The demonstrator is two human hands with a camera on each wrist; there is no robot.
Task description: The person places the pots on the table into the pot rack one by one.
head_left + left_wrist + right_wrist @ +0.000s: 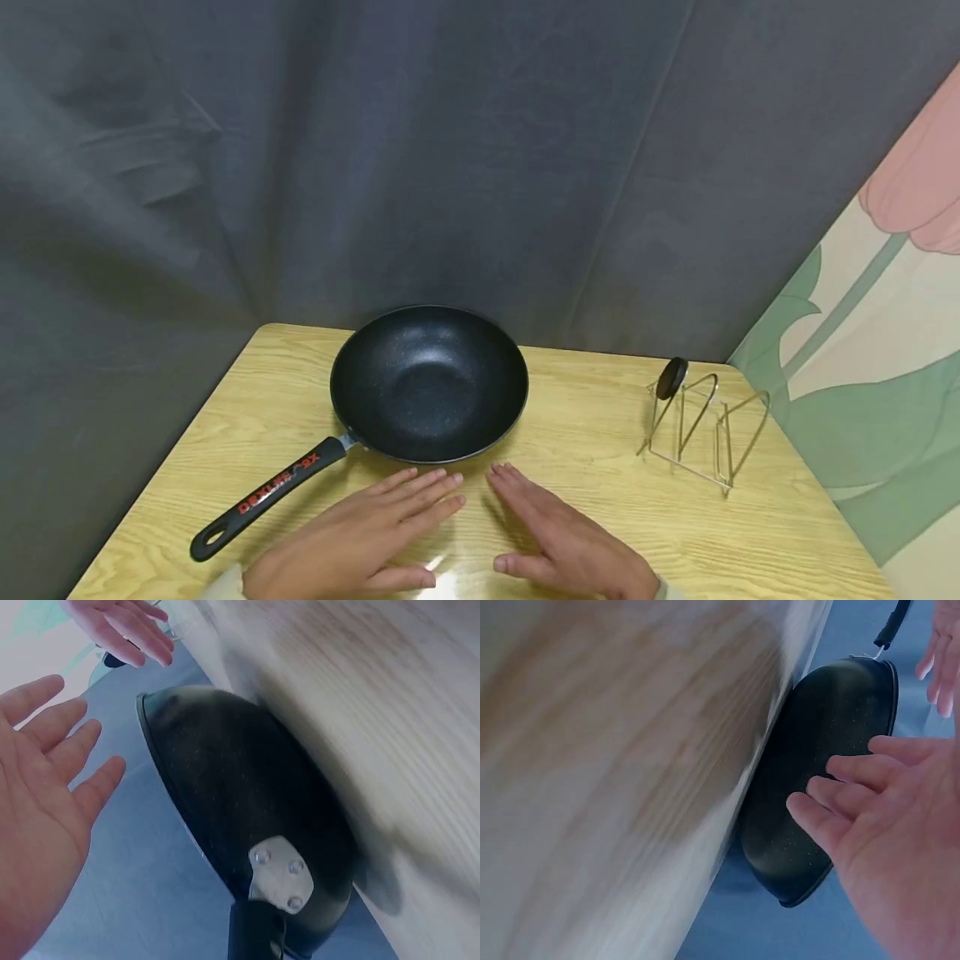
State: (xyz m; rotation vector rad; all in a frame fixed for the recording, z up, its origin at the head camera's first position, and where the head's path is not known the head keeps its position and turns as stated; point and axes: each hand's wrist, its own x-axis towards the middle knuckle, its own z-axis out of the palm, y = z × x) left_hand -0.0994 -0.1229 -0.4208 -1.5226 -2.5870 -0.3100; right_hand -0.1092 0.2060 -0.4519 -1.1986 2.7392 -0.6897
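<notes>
Seen from the head, two bare hands reach over a pale yellow wood-grain worktop (585, 408) just in front of a deep, round black wok (430, 383) with a speckled interior. The wok sits open side up toward the back of the worktop, left of centre, its long black handle (270, 496), marked with red lettering, pointing to the front left. The left hand (363, 529), palm down, is near the handle, its straight fingers (442, 488) slightly apart and the thumb set off from them; the right hand (566, 537) slants in from the other side, fingers extended close together, thumb apart. Both sets of fingertips stop short of the rim, and neither hand holds anything. Well to the right stands a silvery wire rack (690, 470) with upright loops, a black disc (671, 378) at its left end. A dark grey-blue curtain (465, 167) hangs behind, meeting a wall (885, 333) decorated with a pink tulip and green leaves. From the left wrist, the left palm faces the lens, its fingers spread, beside the wok's dark outer side, where a riveted metal bracket (281, 874) joins the handle; the right hand appears beyond, at upper left. From the right wrist, the right hand's loosely parted fingers overlap the wok's side in the picture; contact cannot be told from this angle. Fingers of the left hand show at the upper right edge.
</notes>
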